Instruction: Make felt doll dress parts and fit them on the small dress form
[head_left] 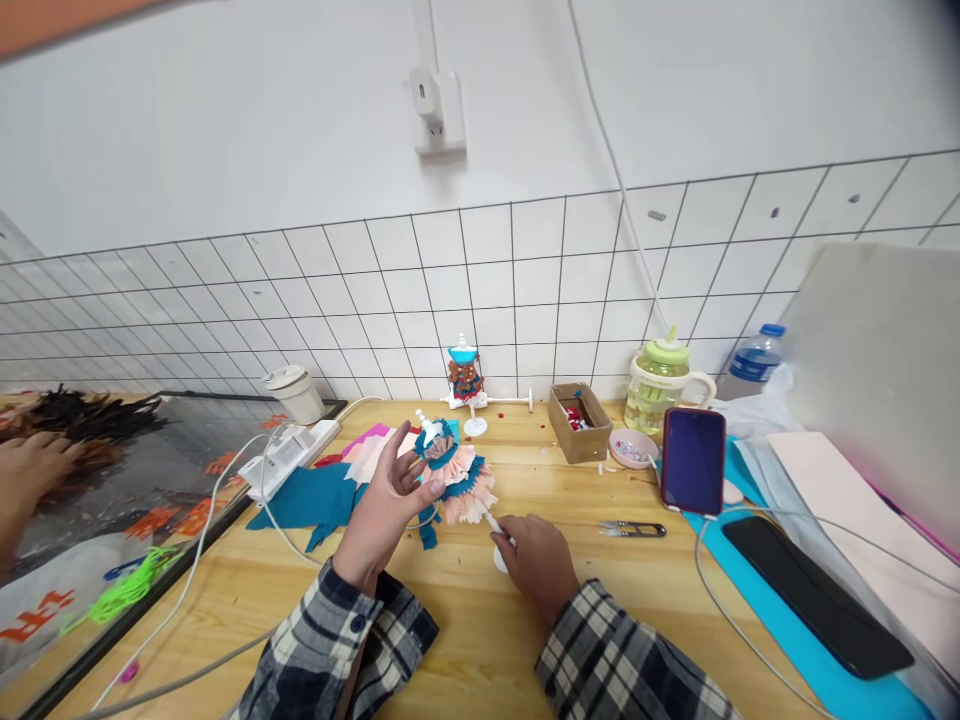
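A miniature mannequin (461, 470) in a ruffled dress of peach and teal tiers is tilted over the table, its white top leaning to the upper left. My right hand (536, 560) is closed round the white stem of its stand; the round base partly shows below my fingers. My left hand (386, 500) is open at the left of the ruffles, fingers apart and curved, and I cannot tell whether the fingertips touch them. Behind stands a second mini mannequin (465, 380), upright, with a teal top and brown ruffles. Teal fabric or paper (307, 505) lies left of my left hand.
At the back right are a small cardboard box (581, 425), a pink dish (632, 449), a jug (660, 385) and a propped phone (693, 460). Thread snips (634, 529) lie nearer. A power strip (292, 460) and cables are left. A co-worker's hand (34, 475) rests far left.
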